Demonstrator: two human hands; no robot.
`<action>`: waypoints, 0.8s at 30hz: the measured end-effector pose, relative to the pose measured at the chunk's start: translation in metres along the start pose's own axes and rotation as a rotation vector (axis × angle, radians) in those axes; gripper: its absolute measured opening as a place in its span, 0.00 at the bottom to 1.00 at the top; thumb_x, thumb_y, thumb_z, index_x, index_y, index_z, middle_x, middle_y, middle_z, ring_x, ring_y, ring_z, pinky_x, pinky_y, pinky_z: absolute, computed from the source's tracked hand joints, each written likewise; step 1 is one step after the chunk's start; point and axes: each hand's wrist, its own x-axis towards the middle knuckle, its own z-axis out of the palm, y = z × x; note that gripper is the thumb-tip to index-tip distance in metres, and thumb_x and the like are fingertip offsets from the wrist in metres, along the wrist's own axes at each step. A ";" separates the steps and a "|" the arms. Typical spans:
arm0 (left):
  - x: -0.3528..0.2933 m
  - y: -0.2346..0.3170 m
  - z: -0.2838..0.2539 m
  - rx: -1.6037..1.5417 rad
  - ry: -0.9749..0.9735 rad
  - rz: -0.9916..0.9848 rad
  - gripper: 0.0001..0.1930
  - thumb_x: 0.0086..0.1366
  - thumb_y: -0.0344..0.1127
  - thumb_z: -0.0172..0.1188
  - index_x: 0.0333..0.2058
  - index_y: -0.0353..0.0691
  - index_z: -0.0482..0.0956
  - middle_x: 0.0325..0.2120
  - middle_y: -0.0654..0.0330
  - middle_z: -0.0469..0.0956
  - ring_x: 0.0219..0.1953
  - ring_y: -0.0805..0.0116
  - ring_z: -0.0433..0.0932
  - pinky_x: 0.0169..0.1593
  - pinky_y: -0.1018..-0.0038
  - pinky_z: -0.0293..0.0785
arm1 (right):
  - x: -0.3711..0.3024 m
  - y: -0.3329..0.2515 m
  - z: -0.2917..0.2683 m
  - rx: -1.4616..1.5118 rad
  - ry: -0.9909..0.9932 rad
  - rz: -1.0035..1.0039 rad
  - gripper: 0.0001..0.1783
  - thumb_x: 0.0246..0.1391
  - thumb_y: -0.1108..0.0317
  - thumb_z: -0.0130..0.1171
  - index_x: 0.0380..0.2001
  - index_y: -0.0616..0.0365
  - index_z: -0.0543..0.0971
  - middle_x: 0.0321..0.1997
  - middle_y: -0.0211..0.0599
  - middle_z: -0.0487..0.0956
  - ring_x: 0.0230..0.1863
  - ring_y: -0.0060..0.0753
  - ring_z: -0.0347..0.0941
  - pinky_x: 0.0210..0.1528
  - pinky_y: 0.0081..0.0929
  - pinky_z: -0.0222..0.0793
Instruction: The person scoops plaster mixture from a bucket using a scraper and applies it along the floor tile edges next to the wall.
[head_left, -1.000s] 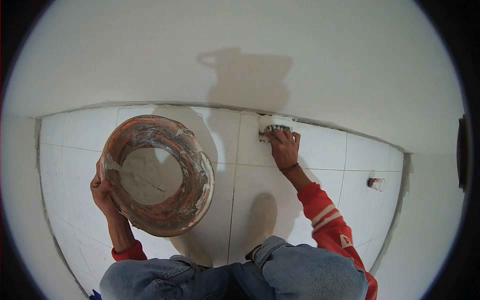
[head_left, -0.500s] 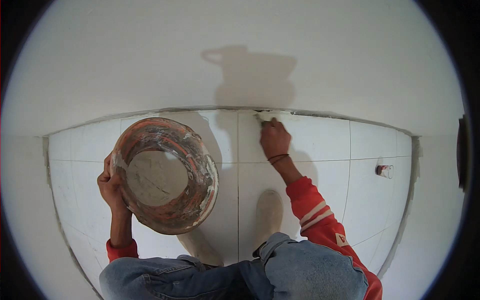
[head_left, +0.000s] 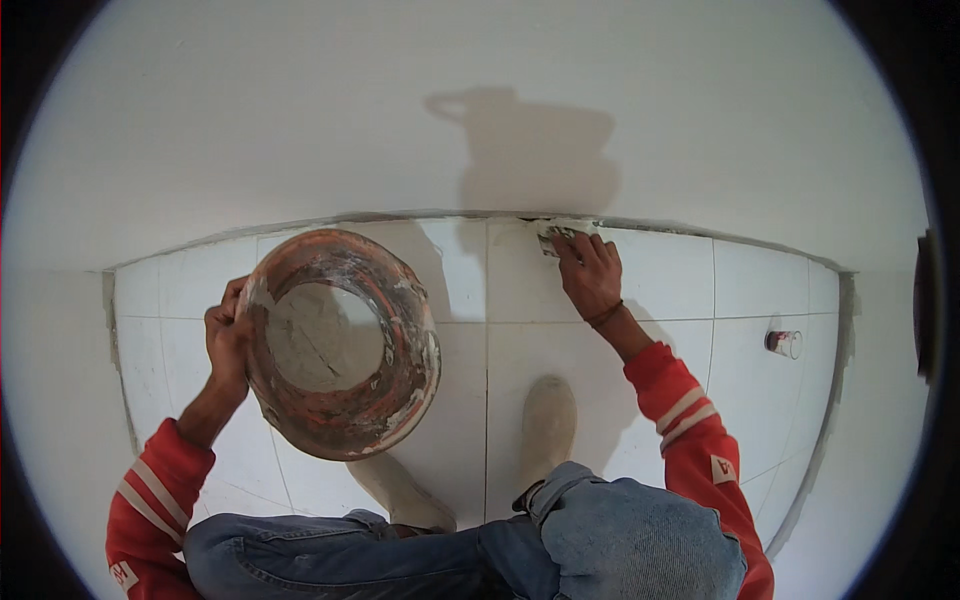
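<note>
My left hand (head_left: 228,335) grips the rim of a worn orange-black basin (head_left: 410,300), which is tilted toward me above the floor. Grey wet mortar (head_left: 325,338) lies in its bottom, and dried smears coat the sides. At the foot of the wall, my right hand (head_left: 592,272) is closed on a flat, mortar-smeared scraper (head_left: 552,240). The scraper's blade lies against the gap (head_left: 640,224) between wall and floor tiles; its handle is hidden by my fingers. Patches of filler show along that gap.
White floor tiles (head_left: 640,285) meet a pale wall (head_left: 300,120) ahead, with rough joints at both side walls. A small clear glass (head_left: 784,344) with dark red contents lies on its side at right. My boots (head_left: 548,425) stand on the tiles.
My right hand has slid right along the wall's foot, turning the scraper so its flat face shows. The left forearm has swung outward, while the basin stays held and shifts slightly.
</note>
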 end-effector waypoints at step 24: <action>0.002 -0.015 -0.007 -0.166 -0.015 -0.009 0.18 0.39 0.28 0.55 0.29 0.25 0.86 0.54 0.60 0.78 0.48 0.68 0.75 0.54 0.74 0.71 | 0.008 -0.060 0.015 0.052 -0.087 -0.136 0.14 0.52 0.72 0.62 0.43 0.58 0.85 0.45 0.37 0.75 0.46 0.41 0.73 0.46 0.43 0.67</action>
